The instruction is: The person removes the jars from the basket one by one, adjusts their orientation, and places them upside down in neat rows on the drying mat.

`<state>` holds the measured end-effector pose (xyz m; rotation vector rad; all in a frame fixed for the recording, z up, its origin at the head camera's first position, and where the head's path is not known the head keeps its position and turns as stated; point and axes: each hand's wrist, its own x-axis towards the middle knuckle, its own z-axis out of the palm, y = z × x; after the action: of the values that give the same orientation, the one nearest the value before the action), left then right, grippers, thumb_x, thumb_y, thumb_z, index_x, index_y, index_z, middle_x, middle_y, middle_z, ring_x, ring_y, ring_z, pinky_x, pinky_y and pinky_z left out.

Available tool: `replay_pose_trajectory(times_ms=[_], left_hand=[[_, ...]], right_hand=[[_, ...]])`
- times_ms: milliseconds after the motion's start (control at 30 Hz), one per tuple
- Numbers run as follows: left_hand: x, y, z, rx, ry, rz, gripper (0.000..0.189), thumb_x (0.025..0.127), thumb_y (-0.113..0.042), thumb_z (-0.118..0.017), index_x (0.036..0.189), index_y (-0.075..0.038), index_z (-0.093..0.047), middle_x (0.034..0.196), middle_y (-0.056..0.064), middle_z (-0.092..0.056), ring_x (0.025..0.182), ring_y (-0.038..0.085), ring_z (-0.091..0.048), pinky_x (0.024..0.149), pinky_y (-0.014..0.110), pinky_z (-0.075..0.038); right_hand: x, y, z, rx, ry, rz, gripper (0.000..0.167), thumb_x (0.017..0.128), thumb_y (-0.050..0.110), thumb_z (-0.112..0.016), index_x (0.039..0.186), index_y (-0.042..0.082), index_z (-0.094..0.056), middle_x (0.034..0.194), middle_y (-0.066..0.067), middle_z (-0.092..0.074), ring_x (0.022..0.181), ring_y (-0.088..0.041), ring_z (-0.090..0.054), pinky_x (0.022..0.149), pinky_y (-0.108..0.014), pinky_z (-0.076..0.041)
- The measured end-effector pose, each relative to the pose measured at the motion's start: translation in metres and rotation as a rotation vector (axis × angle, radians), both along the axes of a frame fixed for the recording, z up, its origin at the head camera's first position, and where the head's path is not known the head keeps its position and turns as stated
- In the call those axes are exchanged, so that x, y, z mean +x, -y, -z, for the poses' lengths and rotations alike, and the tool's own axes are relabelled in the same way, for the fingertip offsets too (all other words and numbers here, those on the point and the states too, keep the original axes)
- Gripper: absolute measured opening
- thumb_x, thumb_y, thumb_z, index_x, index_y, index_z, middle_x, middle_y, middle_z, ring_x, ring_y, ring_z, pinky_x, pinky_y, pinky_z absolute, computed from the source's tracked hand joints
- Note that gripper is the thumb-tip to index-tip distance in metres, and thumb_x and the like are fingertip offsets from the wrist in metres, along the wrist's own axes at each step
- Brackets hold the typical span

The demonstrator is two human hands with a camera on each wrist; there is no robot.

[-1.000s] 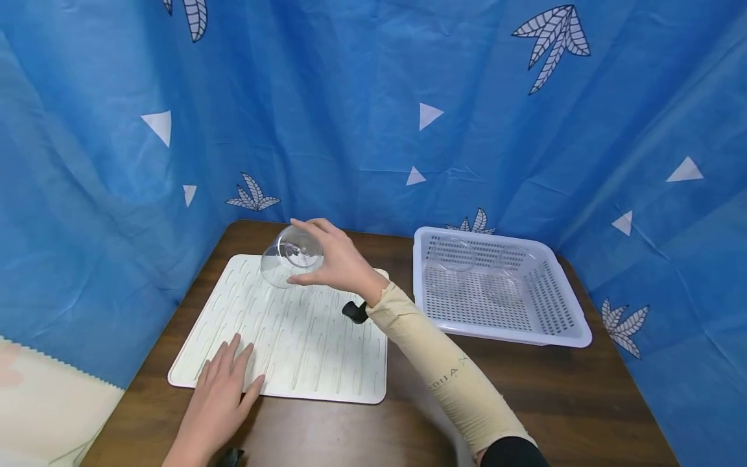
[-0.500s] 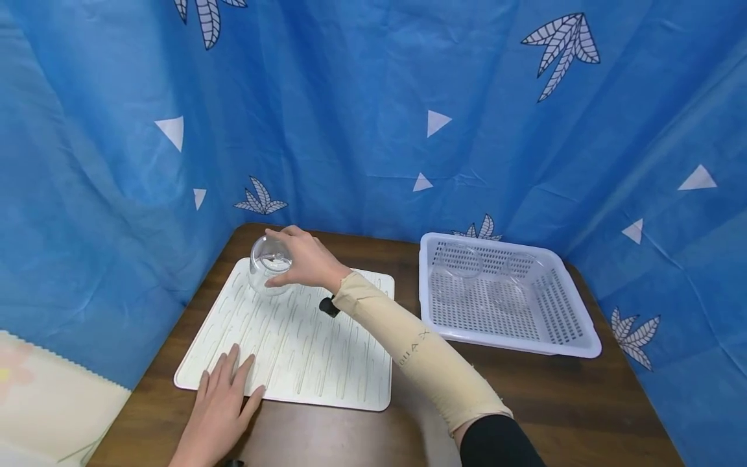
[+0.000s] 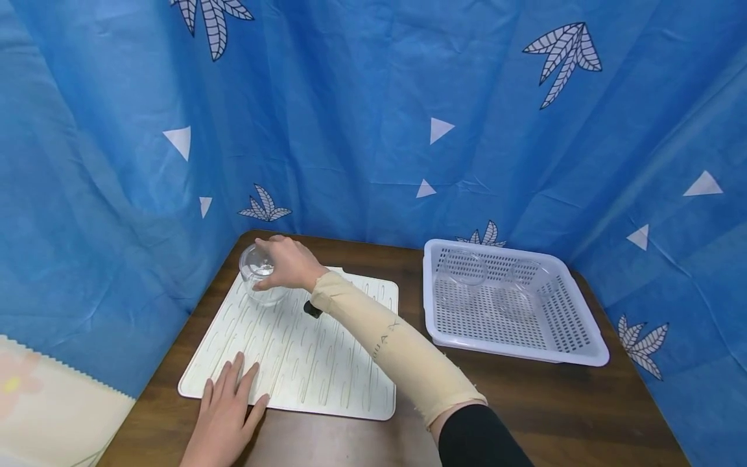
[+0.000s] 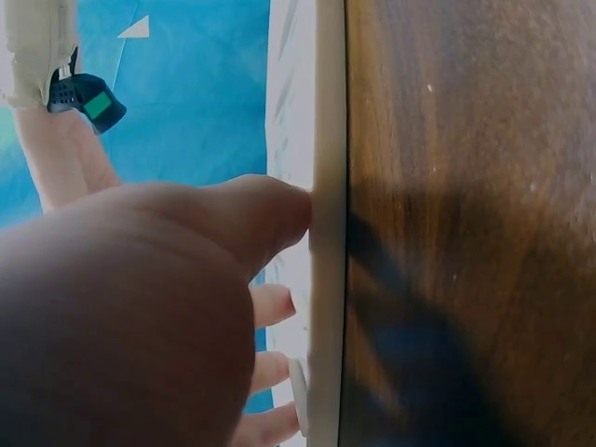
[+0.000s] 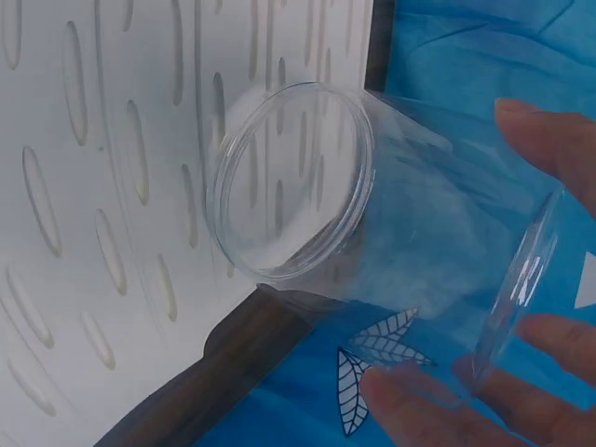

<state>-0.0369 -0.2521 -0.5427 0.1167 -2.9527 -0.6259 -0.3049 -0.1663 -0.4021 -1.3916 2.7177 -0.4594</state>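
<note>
At the left edge hangs a cream cloth [image 3: 52, 402] with a printed flower. Next comes the left hand [image 3: 224, 415], its fingers spread and extended over the near left edge of a white grooved mat [image 3: 315, 357]. Beyond it, over the mat's far left corner, is a clear cup [image 3: 252, 277], with the right hand [image 3: 288, 264] gripping it from the right, thumb and fingers curved round its side. From that hand a beige sleeve [image 3: 397, 344] runs toward the near right. On the right of the brown table [image 3: 554, 402], a white perforated basket [image 3: 519, 351] holds two clear cups [image 3: 465, 275] side by side; which way up they stand I cannot tell.

The left wrist view alone shows the left thumb against the mat's thick edge, and a green patch on the black device [image 4: 93, 102] at the other wrist. Only the right wrist view shows the gripped cup close: tilted, one round end toward the mat, curtain [image 5: 466, 47] print visible through its wall. Whether it touches the mat is unclear.
</note>
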Motion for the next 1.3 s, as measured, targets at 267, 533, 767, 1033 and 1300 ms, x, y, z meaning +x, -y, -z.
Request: replay_pose_trajectory(times_ms=[267,533,767,1033,1300], left_hand=[[0.0,0.0,0.002,0.014,0.0,0.017,0.063,0.106,-0.031,-0.073,0.152,0.009,-0.056,0.168,0.039,-0.03,0.152,0.064,-0.026,0.113,0.087,-0.018],[-0.002,-0.002,0.003,0.044,0.049,0.002,0.066,0.108,-0.034,-0.069,0.155,0.009,-0.052,0.17,0.039,-0.025,0.154,0.064,-0.02,0.114,0.087,-0.011],[-0.003,-0.002,0.001,0.024,0.049,-0.005,0.066,0.108,-0.034,-0.069,0.155,0.008,-0.052,0.169,0.039,-0.025,0.154,0.063,-0.021,0.113,0.088,-0.01],[-0.004,-0.003,0.0,0.027,0.049,0.002,0.066,0.107,-0.032,-0.07,0.154,0.01,-0.052,0.168,0.041,-0.026,0.154,0.064,-0.021,0.112,0.089,-0.011],[0.0,0.0,0.006,0.031,0.04,0.0,0.066,0.109,-0.033,-0.068,0.156,0.009,-0.05,0.169,0.041,-0.025,0.153,0.064,-0.02,0.112,0.089,-0.01]], right_hand=[[0.006,0.013,0.006,0.058,-0.057,0.048,0.099,0.085,0.061,-0.09,0.165,0.017,-0.051,0.156,0.0,-0.061,0.116,-0.009,-0.068,0.082,-0.024,-0.058],[0.005,0.02,0.009,0.09,-0.079,0.101,0.101,0.085,0.067,-0.087,0.166,0.02,-0.05,0.147,0.002,-0.062,0.11,-0.008,-0.066,0.079,-0.025,-0.058],[0.004,0.023,0.011,0.053,-0.069,0.127,0.099,0.085,0.066,-0.087,0.164,0.017,-0.053,0.143,0.001,-0.064,0.11,-0.007,-0.066,0.086,-0.022,-0.057],[0.008,0.027,0.011,0.075,-0.096,0.167,0.102,0.085,0.071,-0.085,0.162,0.013,-0.054,0.145,-0.002,-0.064,0.115,-0.011,-0.068,0.09,-0.022,-0.058],[0.014,0.028,0.014,0.094,-0.086,0.221,0.127,0.077,0.082,-0.083,0.174,0.017,-0.031,0.159,0.0,-0.054,0.126,-0.014,-0.065,0.088,-0.026,-0.059]])
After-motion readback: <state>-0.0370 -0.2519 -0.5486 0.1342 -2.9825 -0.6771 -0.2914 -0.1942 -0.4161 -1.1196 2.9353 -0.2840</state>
